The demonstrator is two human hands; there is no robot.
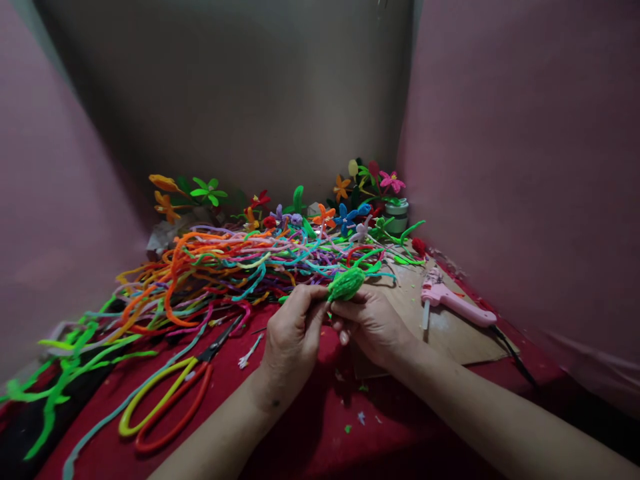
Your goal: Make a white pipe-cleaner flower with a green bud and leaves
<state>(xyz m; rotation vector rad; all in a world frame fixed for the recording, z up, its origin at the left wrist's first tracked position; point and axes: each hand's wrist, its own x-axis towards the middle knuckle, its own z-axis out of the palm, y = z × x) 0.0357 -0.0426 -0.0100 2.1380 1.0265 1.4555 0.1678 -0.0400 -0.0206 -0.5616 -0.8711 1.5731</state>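
Note:
A bundle of looped green pipe cleaner (pixel 346 285) is held up between both hands, over the near edge of the pile. My left hand (pixel 295 333) pinches the bundle's lower left end between thumb and fingers. My right hand (pixel 373 327) has its fingers closed round the underside of the same green piece, close beside the left fingertips. The fingertips partly hide the bundle's base. Behind the hands spreads a large tangle of colourful pipe cleaners (pixel 215 257).
Scissors (pixel 200 367) with yellow and red handles lie on the red cloth (pixel 320 427) at left. A pink glue gun (pixel 455 303) rests on cardboard (pixel 467 343) at right. Pipe-cleaner flowers (pixel 345 219) and a small jar (pixel 397 217) stand behind, between pink side panels.

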